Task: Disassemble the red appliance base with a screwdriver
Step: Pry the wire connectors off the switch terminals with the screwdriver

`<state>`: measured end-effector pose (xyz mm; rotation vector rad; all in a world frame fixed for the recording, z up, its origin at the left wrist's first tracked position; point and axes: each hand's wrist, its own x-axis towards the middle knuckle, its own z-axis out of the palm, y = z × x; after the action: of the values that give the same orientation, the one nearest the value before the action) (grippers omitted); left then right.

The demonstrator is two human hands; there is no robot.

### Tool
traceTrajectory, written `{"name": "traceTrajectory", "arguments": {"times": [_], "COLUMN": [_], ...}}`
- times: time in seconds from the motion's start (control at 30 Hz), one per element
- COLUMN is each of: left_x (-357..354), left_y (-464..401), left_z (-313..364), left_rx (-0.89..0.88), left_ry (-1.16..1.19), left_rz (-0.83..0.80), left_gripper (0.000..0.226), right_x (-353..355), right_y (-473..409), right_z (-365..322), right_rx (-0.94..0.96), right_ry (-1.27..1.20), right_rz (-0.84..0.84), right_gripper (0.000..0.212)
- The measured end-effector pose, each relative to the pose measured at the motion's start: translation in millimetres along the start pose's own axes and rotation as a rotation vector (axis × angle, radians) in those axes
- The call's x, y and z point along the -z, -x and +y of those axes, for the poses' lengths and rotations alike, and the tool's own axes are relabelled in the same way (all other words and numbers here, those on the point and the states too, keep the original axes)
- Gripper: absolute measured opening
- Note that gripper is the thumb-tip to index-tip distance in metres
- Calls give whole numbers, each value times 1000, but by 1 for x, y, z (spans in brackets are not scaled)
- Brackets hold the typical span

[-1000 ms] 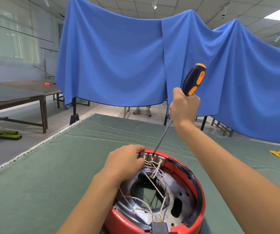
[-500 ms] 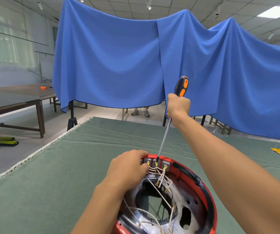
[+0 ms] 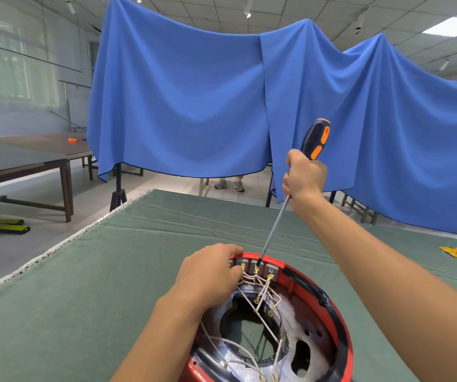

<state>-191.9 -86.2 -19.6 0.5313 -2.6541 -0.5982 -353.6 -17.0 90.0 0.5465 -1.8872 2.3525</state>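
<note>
Near the front edge of the green-covered table [image 3: 89, 285], the red appliance base [image 3: 329, 307] is lying open side up, part of it running off the bottom of the view, with a metal plate, a round central opening and loose white wires [image 3: 260, 296] showing inside. Along its far rim a row of grey terminal blocks [image 3: 271, 270] is sitting with brass connectors plugged in. The left hand [image 3: 208, 274] is resting on the far left part of the rim, its fingers curling over the edge and holding the base beside the terminals. The right hand [image 3: 304, 177] is raised above the far edge of the base, its fingers wrapping tightly round the black and orange handle of the screwdriver [image 3: 274, 230]. The shaft is slanting down and toward the left, and its tip is touching the terminal row, close to the left fingertips. Toward the right edge of the table a small yellow object [image 3: 455, 252] is lying well apart from the base. Beyond the far edge a blue cloth [image 3: 194, 106] is hanging over a frame, and a pair of feet in shoes is showing beneath its hem. Off to the left, brown tables [image 3: 29, 158] are standing on the floor.
</note>
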Motion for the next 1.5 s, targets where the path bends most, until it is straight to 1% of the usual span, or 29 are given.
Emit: {"name": "traceTrajectory", "arguments": {"times": [0.13,0.27,0.43,0.57,0.73,0.87,0.93,1.1,1.2,1.33,1.5], "left_x": [1,1,2,2,1,1,1,1,1,3,2], "left_y": [1,3,3,3,2,1,1,0,-1,0,3], "left_z": [1,2,2,2,1,2,2,1,1,1,3], "left_rx": [4,2,1,1,3,0,-2,2,11,14,-1], "left_ry": [-9,-11,-11,-10,-14,-14,-15,-13,-9,-15,-46], "left_rz": [-6,-11,-8,-10,-13,-14,-15,-20,-21,-27,-34], "left_gripper": [43,43,43,43,43,43,42,41,41,41,42], "right_x": [7,9,10,7,5,13,19,33,43,55,58], "right_y": [13,15,5,-7,-20,-26,-26,-21,-15,1,21], "right_z": [-5,-5,0,7,18,26,30,40,37,28,17], "right_rx": [72,69,-9,-72,-165,-245,-284,-364,-331,-207,-45], "right_ry": [-54,-66,-43,14,93,125,111,-10,-94,-198,-237], "right_rz": [-14,9,76,141,183,266,305,353,350,314,287], "right_gripper": [31,32,29,25,16,13,13,14,15,16,23]}}
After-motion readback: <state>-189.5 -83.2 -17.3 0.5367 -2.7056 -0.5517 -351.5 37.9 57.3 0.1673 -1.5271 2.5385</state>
